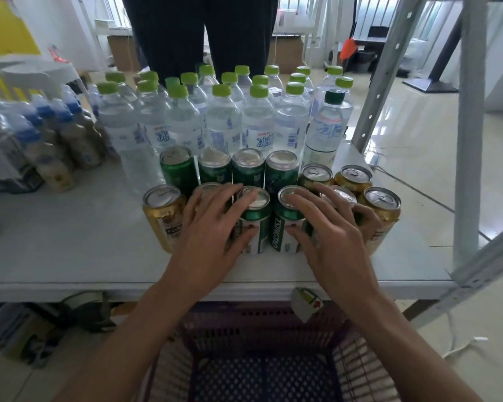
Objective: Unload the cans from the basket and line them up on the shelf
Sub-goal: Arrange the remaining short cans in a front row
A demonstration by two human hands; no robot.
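Green and gold cans stand in two rows on the white shelf (70,245). My left hand (212,227) lies over the front row, fingers across the tops of a mostly hidden can (208,187) and a green can (254,224), thumb pressed on that green can's front. My right hand (331,236) pinches the neighbouring green can (286,224) between thumb and index finger, while its other fingers curl over a gold can (339,195). The purple basket (273,317) sits below the shelf edge, and no cans show in it.
Many water bottles with green caps (224,117) stand behind the cans. Wrapped packs of brown drink bottles (50,146) fill the shelf's left. Grey shelf uprights (471,140) rise at the right. A person's dark-trousered legs (201,30) stand behind the shelf.
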